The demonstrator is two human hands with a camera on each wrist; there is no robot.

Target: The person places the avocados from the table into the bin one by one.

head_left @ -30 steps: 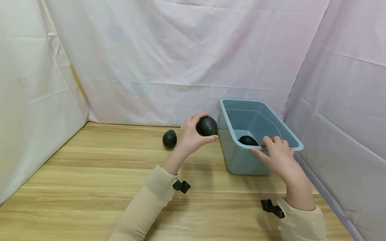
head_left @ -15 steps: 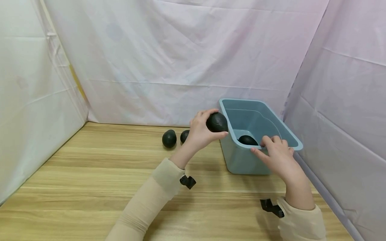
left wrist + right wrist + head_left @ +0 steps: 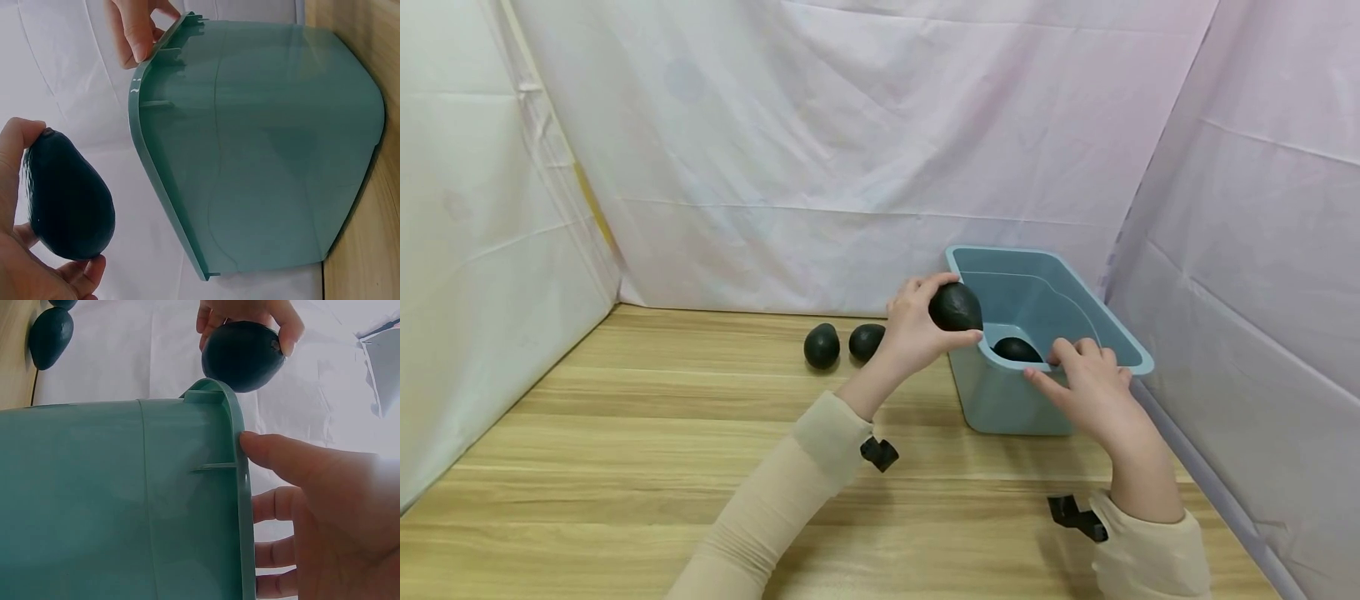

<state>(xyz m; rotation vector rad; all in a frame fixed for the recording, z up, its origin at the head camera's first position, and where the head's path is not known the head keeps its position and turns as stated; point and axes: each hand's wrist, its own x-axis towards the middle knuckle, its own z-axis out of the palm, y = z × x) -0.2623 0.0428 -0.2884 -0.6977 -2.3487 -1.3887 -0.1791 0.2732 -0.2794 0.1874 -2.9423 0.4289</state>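
Observation:
A dark avocado (image 3: 956, 308) is held up between the thumb and fingers of my left hand (image 3: 917, 329). It hangs in the air at the left rim of a blue-green plastic bin (image 3: 1011, 408). Both wrist views show the held avocado (image 3: 72, 197) just above the rim's level, outside the wall. My right hand (image 3: 1090, 392) grips the near rim, thumb (image 3: 275, 450) on the outside and fingers over the edge. Inside the bin lies another avocado (image 3: 1017, 350), partly hidden by the near wall.
Two more avocados (image 3: 822, 347) lie on the wooden table (image 3: 625, 467), left of the bin; the left wrist partly covers the right one. White curtains (image 3: 850, 150) enclose the back and sides, with the bin close to the back and right ones.
My left hand has carried its avocado rightward to the bin's left rim, uncovering a second avocado on the table. The right hand and bin have stayed in place.

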